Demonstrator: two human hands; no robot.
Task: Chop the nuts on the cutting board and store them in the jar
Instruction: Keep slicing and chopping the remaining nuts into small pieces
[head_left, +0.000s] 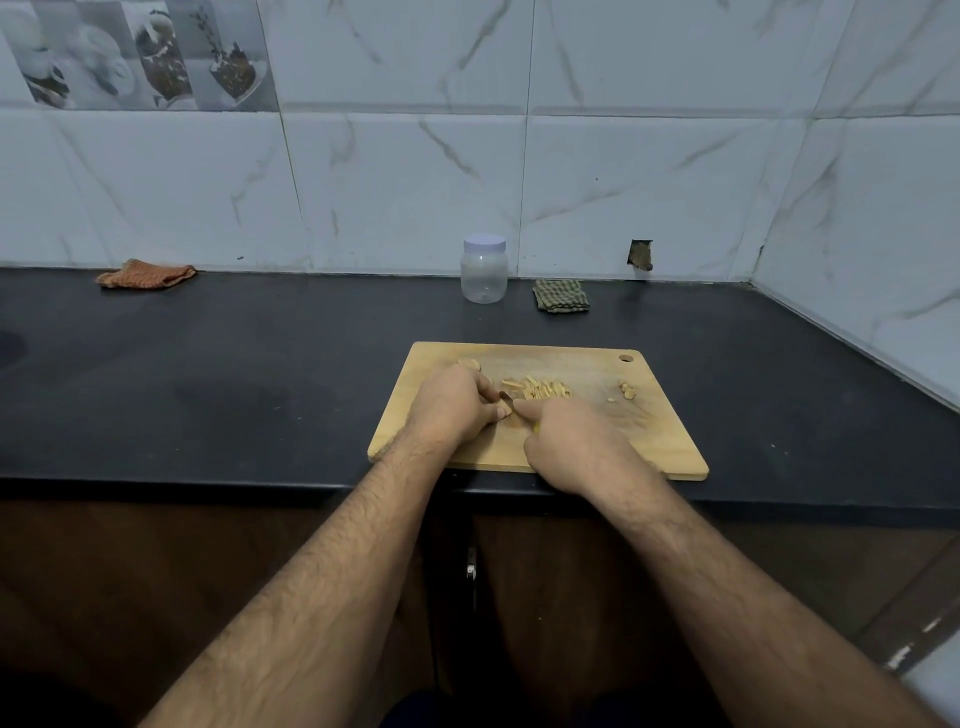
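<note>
- Left hand (452, 410) curled low on the cutting board (597, 447), fingers bent over a nut that is mostly hidden, likely to keep it from rolling under the blade.
- Right hand (566, 447) closed around a knife (506, 399); only a small yellow bit of handle and a short piece of blade visible, index finger stretched along the top, probably for better control of the cut.
- Blade tip just between both hands, touching or almost touching the held nut; cannot tell which.
- Heap of cut pieces (540, 389) just beyond the right hand, pushed aside so the cutting place stays free.
- Few whole nuts (470, 364) just beyond the left hand, and some more (626, 389) further to the right of the right hand, waiting for their turn.
- Jar (484, 270) well beyond both hands, near the wall, lid on, nothing inside; storing not yet begun.
- Two folded cloths, one (561, 296) just beside the jar, one (147, 274) far to the left.
</note>
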